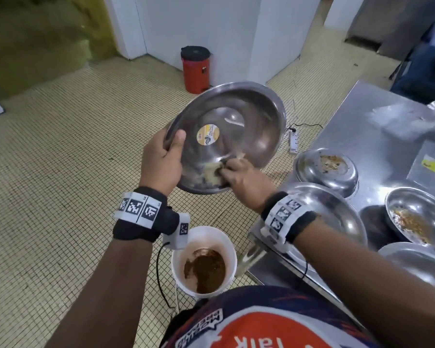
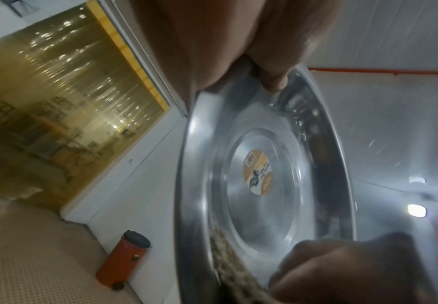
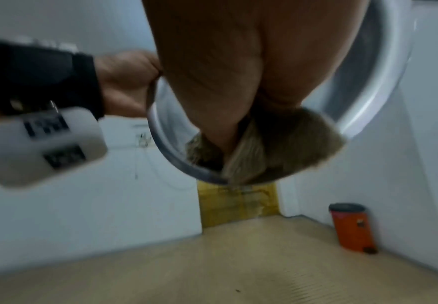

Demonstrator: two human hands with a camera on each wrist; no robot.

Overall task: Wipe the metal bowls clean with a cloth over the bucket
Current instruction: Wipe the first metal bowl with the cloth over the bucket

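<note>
The steel table (image 1: 357,116) fills the right side of my head view, and four used metal bowls stand on it: one at the near left corner (image 1: 332,212), one just beyond it (image 1: 312,172) with brown residue, one to the right (image 1: 412,209) holding orange-brown scraps, and one nearest me (image 1: 417,262) at the right edge. In front of me, held up and tilted so its inside faces me, is the metal bowl (image 1: 249,116) I am wiping, with a round yellow sticker (image 1: 208,134) at its centre. Below it and nearer me on the tiled floor stands the white bucket (image 1: 226,239) with brown slop in the bottom, just left of the table corner. A red bin (image 1: 196,71) with a black lid sits far off against the white wall. My left hand (image 1: 161,164) grips the bowl's left rim, thumb over the edge inside. My right hand (image 1: 246,182) has its fingers curled around the beige cloth (image 1: 212,173), pressing it against the bowl's lower inner wall.
</note>
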